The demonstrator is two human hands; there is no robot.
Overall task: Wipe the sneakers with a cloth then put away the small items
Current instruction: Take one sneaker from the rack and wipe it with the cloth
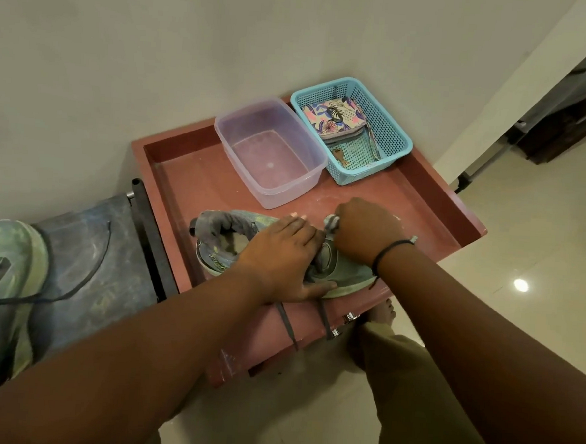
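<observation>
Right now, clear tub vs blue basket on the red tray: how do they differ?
The clear plastic tub has solid see-through walls; the blue basket has perforated mesh walls. The tub holds nothing visible; the basket holds a floral wallet and a key. The tub sits left, nearer the sneaker; the basket sits in the tray's far right corner. Both are rectangular, open-topped and upright.

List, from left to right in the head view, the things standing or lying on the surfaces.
Green-grey sneaker on the dark bench → grey-green sneaker on the red tray table → clear plastic rectangular tub → blue perforated plastic basket.
</observation>
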